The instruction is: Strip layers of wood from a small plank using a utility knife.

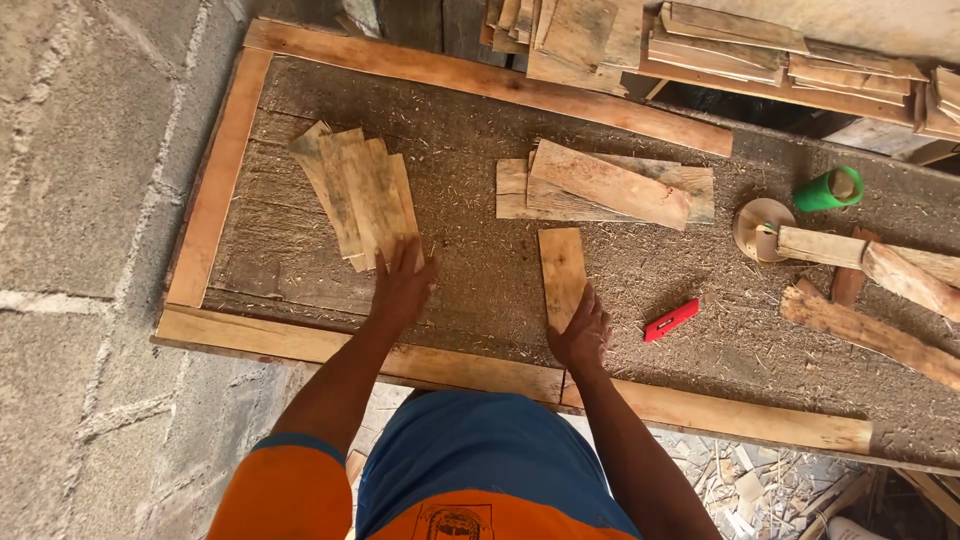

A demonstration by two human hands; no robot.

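Two hands on workbench (300, 345): left hand (402, 290) flat, fingers spread, pressing fanned stack of wood slats (358, 195); right hand (582, 335) grasping near end of single slat (561, 270). Sorting step, apparently; next move needs slat lifted clear, aligned onto stack.

A sawdust-strewn bench (300, 345) framed in pale wooden battens fills the view under even daylight. At nine o'clock runs a grey block wall (80, 200) — at five o'clock, wood offcuts (740, 485) litter the floor.
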